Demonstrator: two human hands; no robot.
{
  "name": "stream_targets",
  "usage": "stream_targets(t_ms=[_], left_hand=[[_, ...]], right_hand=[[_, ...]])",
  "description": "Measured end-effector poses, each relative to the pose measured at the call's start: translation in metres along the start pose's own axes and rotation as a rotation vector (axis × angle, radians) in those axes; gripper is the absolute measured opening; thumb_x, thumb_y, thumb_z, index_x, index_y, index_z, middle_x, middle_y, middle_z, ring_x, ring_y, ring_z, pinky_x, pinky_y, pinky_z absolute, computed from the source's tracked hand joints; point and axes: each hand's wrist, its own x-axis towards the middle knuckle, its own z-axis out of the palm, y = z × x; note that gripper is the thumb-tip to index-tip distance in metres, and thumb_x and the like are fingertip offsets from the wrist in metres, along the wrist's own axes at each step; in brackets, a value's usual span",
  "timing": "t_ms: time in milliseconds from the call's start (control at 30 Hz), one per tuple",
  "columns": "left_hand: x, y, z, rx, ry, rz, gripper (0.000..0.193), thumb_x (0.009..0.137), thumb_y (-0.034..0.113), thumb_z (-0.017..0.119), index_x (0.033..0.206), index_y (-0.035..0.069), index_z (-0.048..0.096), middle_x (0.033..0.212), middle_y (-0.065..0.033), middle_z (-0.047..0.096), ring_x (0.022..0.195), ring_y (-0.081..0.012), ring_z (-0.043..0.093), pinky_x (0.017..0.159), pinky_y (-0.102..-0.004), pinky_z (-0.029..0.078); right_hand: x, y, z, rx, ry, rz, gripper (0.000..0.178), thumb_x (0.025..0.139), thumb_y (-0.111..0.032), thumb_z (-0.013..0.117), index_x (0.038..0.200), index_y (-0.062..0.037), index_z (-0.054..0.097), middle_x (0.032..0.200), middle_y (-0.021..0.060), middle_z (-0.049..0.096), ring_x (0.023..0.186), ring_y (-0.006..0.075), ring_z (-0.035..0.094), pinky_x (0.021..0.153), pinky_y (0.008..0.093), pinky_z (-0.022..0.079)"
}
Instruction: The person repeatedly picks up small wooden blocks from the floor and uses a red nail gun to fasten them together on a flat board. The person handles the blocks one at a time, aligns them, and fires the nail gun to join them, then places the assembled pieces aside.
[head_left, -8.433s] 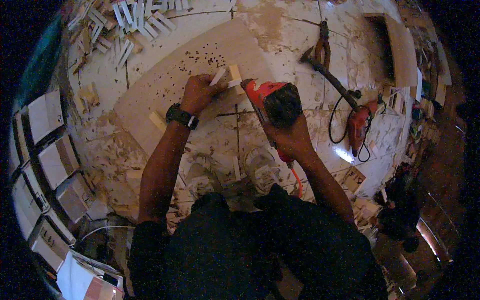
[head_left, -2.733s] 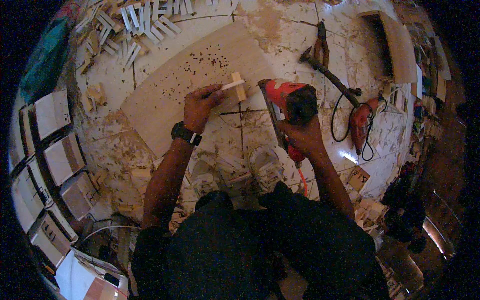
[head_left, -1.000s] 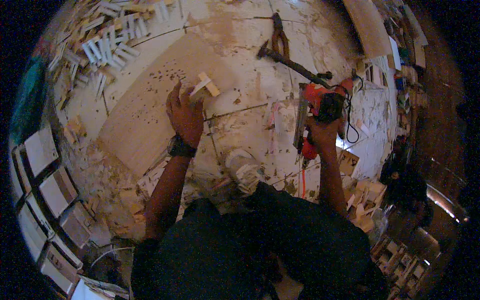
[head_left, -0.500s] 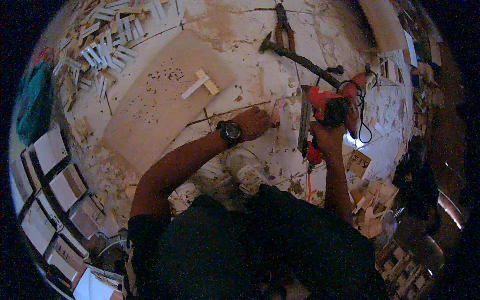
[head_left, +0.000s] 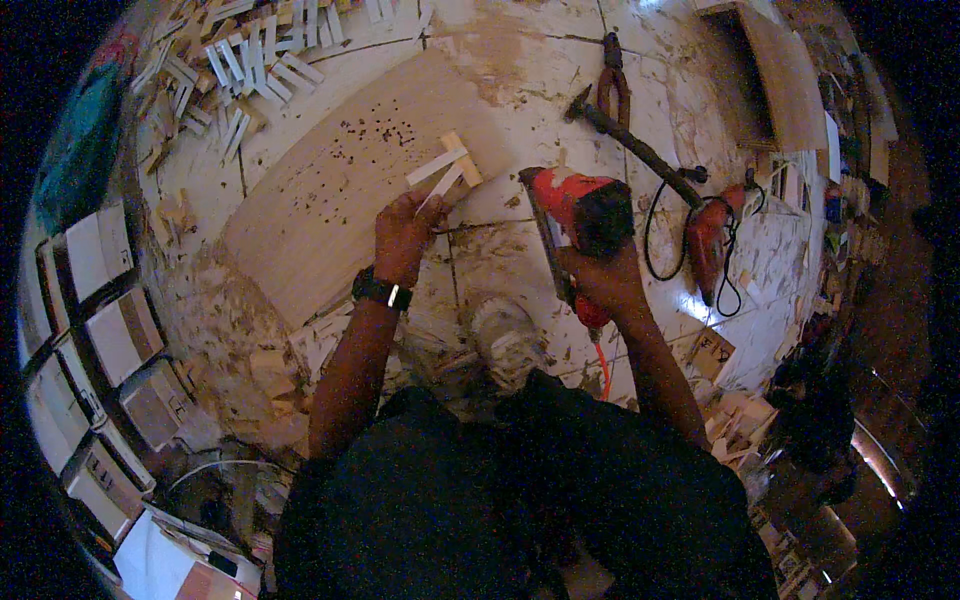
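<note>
My left hand (head_left: 405,235) pinches a thin pale wood strip (head_left: 446,184) at its near end. The strip's far end meets a short yellowish wood block (head_left: 462,158), against which another pale strip (head_left: 430,168) also rests. Both pieces lie on a flat brown board (head_left: 300,240) on the floor, near a scatter of small dark bits (head_left: 375,137). To the right, my right hand (head_left: 612,275) is wrapped round the grip of a red and black nail gun (head_left: 575,200) with an orange hose (head_left: 604,370). The gun is held apart from the wood pieces.
A hammer (head_left: 640,150), pliers (head_left: 613,88) and a red corded power tool (head_left: 706,245) lie to the right. Joined wood strips (head_left: 260,65) are heaped at the far left. Wood boxes (head_left: 125,340) stand left; offcuts (head_left: 735,420) lie at the right.
My left hand has moved left to the board and now holds a strip against the block. My right hand has brought the nail gun leftward and tilted it. The view has shifted slightly.
</note>
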Motion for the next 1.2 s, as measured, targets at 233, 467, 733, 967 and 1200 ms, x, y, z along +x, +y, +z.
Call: stream_targets(t_ms=[233,467,733,967,1200], left_hand=[[0.016,0.011,-0.007,0.062,-0.071,-0.008,0.030,0.078,0.017,0.067,0.100,-0.002,0.058,0.079,-0.0051,0.066,0.055,-0.0092,0.057,0.049,-0.0228,0.044],[0.034,0.012,-0.014,0.369,-0.054,0.109,0.030,0.074,0.018,0.069,0.091,-0.006,0.062,0.066,-0.0104,0.063,0.052,-0.0134,0.057,0.049,-0.0286,0.046],[0.061,-0.016,-0.021,0.863,0.010,0.401,0.039,0.072,0.034,0.069,0.074,-0.004,0.064,0.059,-0.0154,0.061,0.050,-0.0236,0.059,0.053,-0.0350,0.048],[0.066,-0.017,-0.031,0.904,-0.147,0.692,0.030,0.080,0.036,0.062,0.077,0.007,0.068,0.055,-0.0118,0.059,0.051,-0.0264,0.058,0.053,-0.0373,0.048],[0.072,-0.024,-0.027,0.770,-0.130,0.473,0.028,0.083,0.036,0.059,0.075,0.011,0.069,0.053,-0.0111,0.057,0.050,-0.0263,0.058,0.053,-0.0384,0.047]], right_hand=[[0.009,-0.026,0.029,0.007,-0.046,-0.358,0.026,0.070,-0.015,0.066,0.091,-0.0042,0.058,0.077,0.0060,0.062,0.064,0.0159,0.057,0.061,0.0331,0.047],[0.014,-0.034,0.037,-0.073,-0.122,-0.130,0.041,0.068,-0.012,0.065,0.107,-0.0045,0.055,0.098,0.0083,0.060,0.087,0.0168,0.056,0.080,0.0314,0.046],[0.022,-0.042,0.037,-0.193,-0.150,-0.190,0.038,0.067,-0.015,0.065,0.102,-0.0040,0.056,0.090,0.0083,0.062,0.079,0.0178,0.057,0.073,0.0322,0.047],[0.017,-0.054,0.041,-0.068,-0.114,-0.232,0.032,0.067,-0.013,0.065,0.096,-0.0039,0.058,0.084,0.0065,0.062,0.071,0.0160,0.057,0.066,0.0317,0.048],[0.019,-0.047,0.047,-0.075,-0.105,-0.197,0.020,0.069,-0.013,0.064,0.087,-0.0050,0.058,0.074,0.0058,0.062,0.064,0.0176,0.057,0.062,0.0335,0.048]])
